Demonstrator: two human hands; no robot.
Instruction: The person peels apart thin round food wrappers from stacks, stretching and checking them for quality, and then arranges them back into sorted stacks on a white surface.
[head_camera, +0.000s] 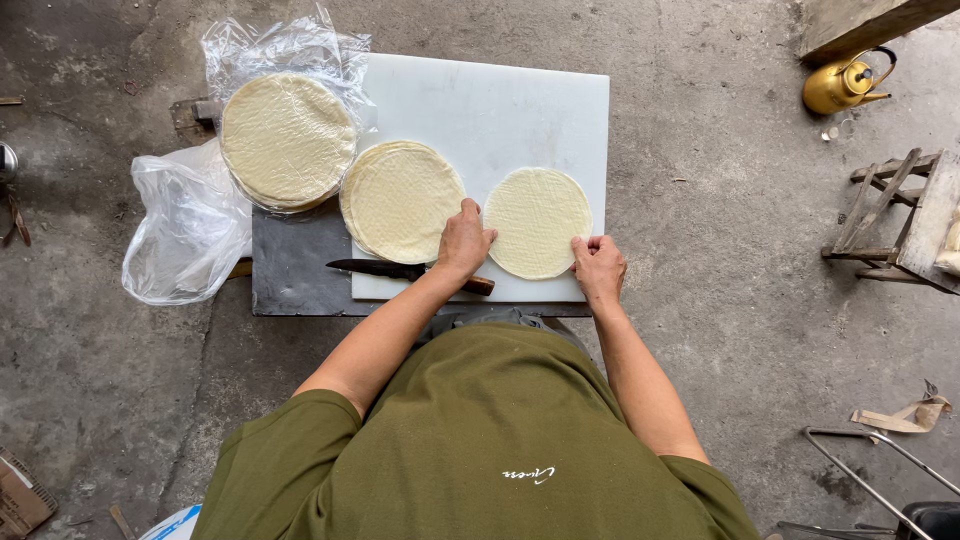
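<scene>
From the head camera you look straight down on a white rectangular plastic cutting board (500, 110) lying on a dark grey slab (295, 265) set on the concrete floor (720, 330).

Your left hand (464, 243) rests on the board with its fingers spread flat, its fingertips touching the left edge of a single thin round pale-yellow wrapper sheet (538, 220); the hand also overlaps the lower right edge of a small stack of the same round pale sheets (400, 198) just beside it. Your right hand (598, 265) sits at the lower right edge of the single sheet, fingers curled narrow and pinching its rim near the front edge of the board. The single sheet lies flat on the right half of the board, between your two hands.

Under your left wrist lies a knife with a dark blade and a brown wooden handle (405, 271), set along the front edge of the board, blade pointing left over the slab.

At the far left corner, a taller stack of round pale sheets in clear plastic wrap (287, 138) overlaps the board's corner, touching the small stack. A crumpled clear plastic bag (185, 230) lies on the floor to the left of the slab.

Well apart, at the far right, a brass-yellow kettle (840, 85) stands on the floor, and a small wooden stool frame (895, 215) lies nearer you.
</scene>
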